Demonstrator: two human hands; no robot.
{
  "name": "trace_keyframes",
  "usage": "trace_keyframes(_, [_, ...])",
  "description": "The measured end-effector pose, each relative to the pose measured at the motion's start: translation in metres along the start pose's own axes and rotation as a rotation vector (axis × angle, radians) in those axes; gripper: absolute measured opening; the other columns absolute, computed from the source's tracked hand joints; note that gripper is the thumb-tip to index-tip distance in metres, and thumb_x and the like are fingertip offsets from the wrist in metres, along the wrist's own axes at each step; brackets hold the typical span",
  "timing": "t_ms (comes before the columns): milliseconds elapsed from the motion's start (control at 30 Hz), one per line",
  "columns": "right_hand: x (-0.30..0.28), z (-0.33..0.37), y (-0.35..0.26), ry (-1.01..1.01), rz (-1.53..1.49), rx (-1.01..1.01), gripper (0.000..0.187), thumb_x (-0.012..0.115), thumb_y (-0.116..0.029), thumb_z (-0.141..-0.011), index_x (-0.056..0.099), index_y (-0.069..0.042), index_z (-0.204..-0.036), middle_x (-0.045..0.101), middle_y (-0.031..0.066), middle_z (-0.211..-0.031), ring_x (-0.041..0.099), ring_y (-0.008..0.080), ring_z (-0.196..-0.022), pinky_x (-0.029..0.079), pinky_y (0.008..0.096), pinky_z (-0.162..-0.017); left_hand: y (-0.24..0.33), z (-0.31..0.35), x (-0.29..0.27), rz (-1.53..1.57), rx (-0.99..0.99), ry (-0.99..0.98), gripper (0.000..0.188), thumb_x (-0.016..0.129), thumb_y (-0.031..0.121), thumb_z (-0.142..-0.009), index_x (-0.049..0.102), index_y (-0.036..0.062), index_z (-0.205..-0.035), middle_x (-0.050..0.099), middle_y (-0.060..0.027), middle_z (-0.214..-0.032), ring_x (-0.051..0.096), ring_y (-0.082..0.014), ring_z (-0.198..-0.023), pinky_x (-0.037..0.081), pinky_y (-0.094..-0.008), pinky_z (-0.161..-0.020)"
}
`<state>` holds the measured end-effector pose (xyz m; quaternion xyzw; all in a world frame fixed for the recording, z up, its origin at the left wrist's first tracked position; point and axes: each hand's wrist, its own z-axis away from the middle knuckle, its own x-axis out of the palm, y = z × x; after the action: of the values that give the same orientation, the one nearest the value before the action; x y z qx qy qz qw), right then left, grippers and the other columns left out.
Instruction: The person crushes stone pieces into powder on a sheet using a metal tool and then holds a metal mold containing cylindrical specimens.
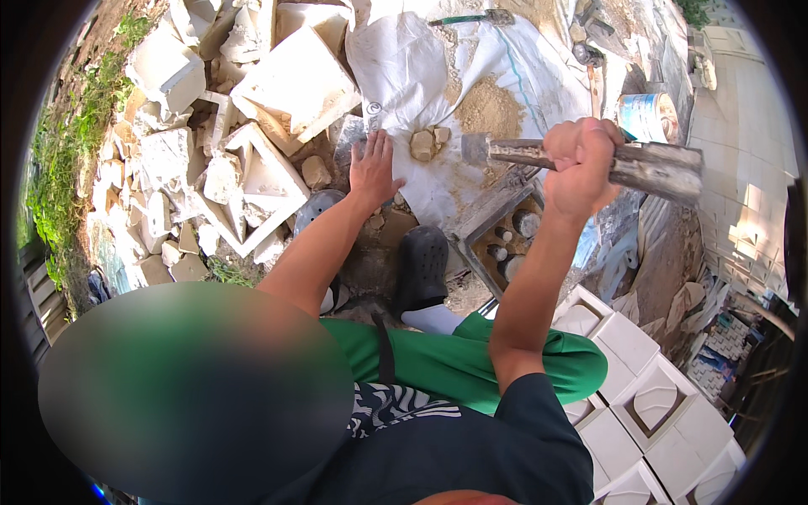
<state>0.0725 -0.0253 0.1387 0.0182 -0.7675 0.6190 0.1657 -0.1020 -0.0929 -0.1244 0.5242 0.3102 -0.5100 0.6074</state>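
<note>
My right hand point(581, 164) is raised and closed round a weathered wooden-handled tool point(656, 171). Its thinner side ends at the left in a grey, blunt piece; a thick wooden part sticks out to the right of my fist. My left hand point(375, 172) lies with fingers stretched out, palm down, over a grey surface at the edge of a white sheet point(396, 63); what is under the palm is hidden. Just right of those fingers, broken tan lumps point(422, 145) rest on the sheet, below a heap of sandy crumbs point(488, 109).
Broken white moulded blocks point(299, 80) and rubble pile up at the left. A framed tray point(471, 240) with dark cylinders sits below my right forearm. A green-handled tool point(471, 18), a hammer point(589, 59) and a tin point(648, 116) lie farther off. White moulded pieces point(648, 400) stand at lower right.
</note>
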Motion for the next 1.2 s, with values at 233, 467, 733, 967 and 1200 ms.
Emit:
trace_keyframes(233, [-0.029, 0.002, 0.105, 0.298, 0.11, -0.004, 0.033, 0.051, -0.004, -0.081, 0.032, -0.012, -0.056, 0.032, -0.0007, -0.046, 0.032, 0.0105, -0.041, 0.029, 0.0282, -0.044, 0.013, -0.011, -0.004, -0.027, 0.012, -0.053, 0.092, 0.07, 0.046, -0.072, 0.027, -0.002, -0.138, 0.026, -0.0176, -0.146, 0.021, -0.0295, -0.138, 0.018, -0.0494, -0.111])
trace_keyframes(467, [-0.034, 0.008, 0.081, 0.125, 0.022, 0.038, 0.027, 0.051, -0.002, -0.081, 0.037, -0.008, -0.059, 0.04, -0.0007, -0.05, 0.035, 0.0079, -0.045, 0.028, 0.0243, -0.045, 0.0, -0.01, 0.002, -0.065, 0.028, -0.112, 0.091, 0.068, 0.049, -0.072, 0.028, -0.0014, -0.137, 0.028, -0.0205, -0.145, 0.021, -0.0295, -0.138, 0.017, -0.0475, -0.111])
trace_keyframes(733, [-0.004, 0.005, 0.045, 0.144, -0.007, -0.097, 0.027, 0.049, -0.002, -0.081, 0.036, -0.009, -0.058, 0.038, -0.0011, -0.048, 0.033, 0.0059, -0.044, 0.025, 0.0244, -0.042, 0.005, -0.011, -0.005, -0.077, 0.0, -0.102, 0.091, 0.07, 0.049, -0.07, 0.03, -0.001, -0.136, 0.028, -0.0203, -0.145, 0.023, -0.0298, -0.138, 0.017, -0.0475, -0.111])
trace_keyframes(967, [-0.017, -0.001, 0.115, 0.104, 0.055, 0.07, 0.024, 0.053, -0.004, -0.081, 0.041, -0.007, -0.061, 0.043, -0.0023, -0.053, 0.037, 0.005, -0.047, 0.028, 0.0227, -0.045, -0.007, -0.015, -0.012, -0.201, 0.112, -0.231, 0.094, 0.073, 0.049, -0.067, 0.031, 0.0024, -0.136, 0.031, -0.0167, -0.145, 0.026, -0.0273, -0.137, 0.02, -0.0479, -0.111])
trace_keyframes(1200, [0.005, -0.012, 0.003, 0.05, -0.069, -0.055, 0.03, 0.051, -0.001, -0.081, 0.035, -0.009, -0.057, 0.038, -0.001, -0.049, 0.036, 0.0075, -0.044, 0.029, 0.0252, -0.042, -0.028, -0.024, -0.014, -0.211, 0.181, -0.189, 0.093, 0.076, 0.045, -0.063, 0.034, 0.0057, -0.135, 0.036, -0.0131, -0.142, 0.031, -0.0241, -0.134, 0.023, -0.0466, -0.11])
